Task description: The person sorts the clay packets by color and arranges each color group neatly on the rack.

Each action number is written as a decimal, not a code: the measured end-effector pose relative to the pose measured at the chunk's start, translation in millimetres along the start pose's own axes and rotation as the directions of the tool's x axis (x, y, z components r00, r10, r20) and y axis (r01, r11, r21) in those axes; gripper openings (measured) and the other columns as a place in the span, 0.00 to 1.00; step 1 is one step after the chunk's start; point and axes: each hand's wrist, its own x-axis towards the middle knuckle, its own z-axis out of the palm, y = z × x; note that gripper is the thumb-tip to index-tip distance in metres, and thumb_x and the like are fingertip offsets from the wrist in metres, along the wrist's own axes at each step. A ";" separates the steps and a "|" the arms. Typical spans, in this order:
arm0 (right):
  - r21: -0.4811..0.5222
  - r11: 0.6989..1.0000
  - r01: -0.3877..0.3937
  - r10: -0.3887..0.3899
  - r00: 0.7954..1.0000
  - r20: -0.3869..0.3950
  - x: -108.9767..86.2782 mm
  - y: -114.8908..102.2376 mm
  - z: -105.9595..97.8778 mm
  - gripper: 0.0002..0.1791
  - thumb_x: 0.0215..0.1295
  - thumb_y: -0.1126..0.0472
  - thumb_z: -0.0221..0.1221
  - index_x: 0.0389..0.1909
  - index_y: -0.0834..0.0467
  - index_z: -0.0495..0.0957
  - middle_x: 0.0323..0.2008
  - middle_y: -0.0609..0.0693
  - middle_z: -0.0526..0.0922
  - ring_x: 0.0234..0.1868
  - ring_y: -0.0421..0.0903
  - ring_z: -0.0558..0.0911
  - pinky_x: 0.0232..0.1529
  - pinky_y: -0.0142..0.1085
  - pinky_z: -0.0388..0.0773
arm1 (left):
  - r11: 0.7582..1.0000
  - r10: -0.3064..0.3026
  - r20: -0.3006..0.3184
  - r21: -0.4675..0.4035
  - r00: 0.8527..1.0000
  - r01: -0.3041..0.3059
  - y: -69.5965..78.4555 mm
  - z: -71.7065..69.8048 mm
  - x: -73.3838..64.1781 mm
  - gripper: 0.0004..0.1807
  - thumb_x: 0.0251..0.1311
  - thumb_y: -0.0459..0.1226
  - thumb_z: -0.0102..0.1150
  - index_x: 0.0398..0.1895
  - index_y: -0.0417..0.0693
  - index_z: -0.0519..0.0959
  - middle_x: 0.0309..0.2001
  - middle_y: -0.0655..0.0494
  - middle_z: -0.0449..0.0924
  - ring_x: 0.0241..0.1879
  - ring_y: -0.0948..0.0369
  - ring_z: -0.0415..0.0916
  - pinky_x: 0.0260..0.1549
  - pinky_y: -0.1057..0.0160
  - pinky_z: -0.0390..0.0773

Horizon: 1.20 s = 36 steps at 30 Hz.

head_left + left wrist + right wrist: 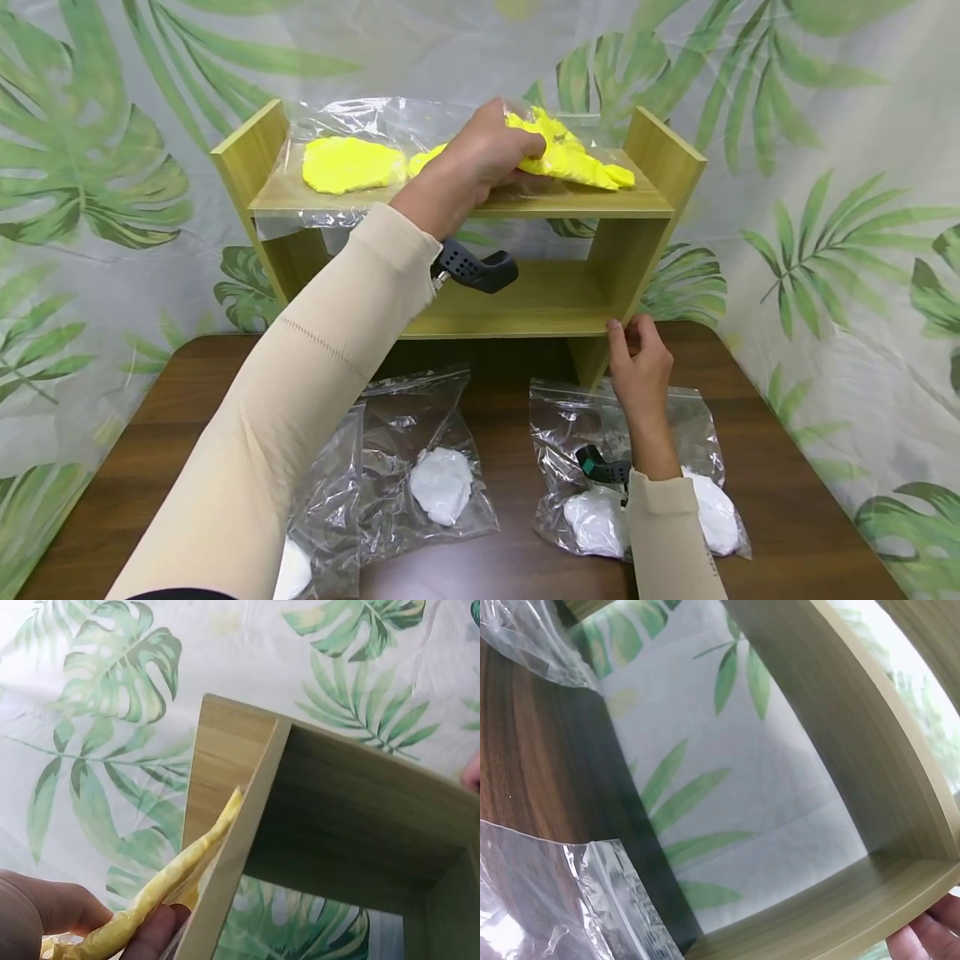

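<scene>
My left hand (491,150) reaches over the top board of a small wooden shelf (465,207) and pinches a clear plastic bag of bright yellow clay-like stuff (570,158). In the left wrist view the thumb lies on one side of this yellow bag (172,877), with fingertips on the other. Left of that hand, another yellow-filled bag (352,165) lies flat on the board, part of its plastic hanging over the front edge. Lower down, my right hand (643,362) grips the shelf's right side panel (832,930), thumb at its front edge.
On the dark wooden table (510,517) before the shelf lie several clear zip bags with white lumps, such as a left one (441,487) and a right one (596,521). A leaf-patterned cloth (810,125) hangs behind. Upright end panels (663,154) bound the top board.
</scene>
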 end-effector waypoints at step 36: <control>-0.001 1.000 -0.015 0.015 1.000 -0.018 4.1 -1.5 0.5 0.15 0.69 0.51 0.56 0.39 0.62 0.76 0.32 0.55 0.83 0.31 0.37 0.77 0.32 0.26 0.70 | 0.381 0.427 -0.193 0.924 0.883 0.018 -1.6 15.6 -8.8 0.35 0.62 0.50 0.56 0.66 0.48 0.54 0.51 0.50 0.65 0.40 0.55 0.68 0.32 0.62 0.73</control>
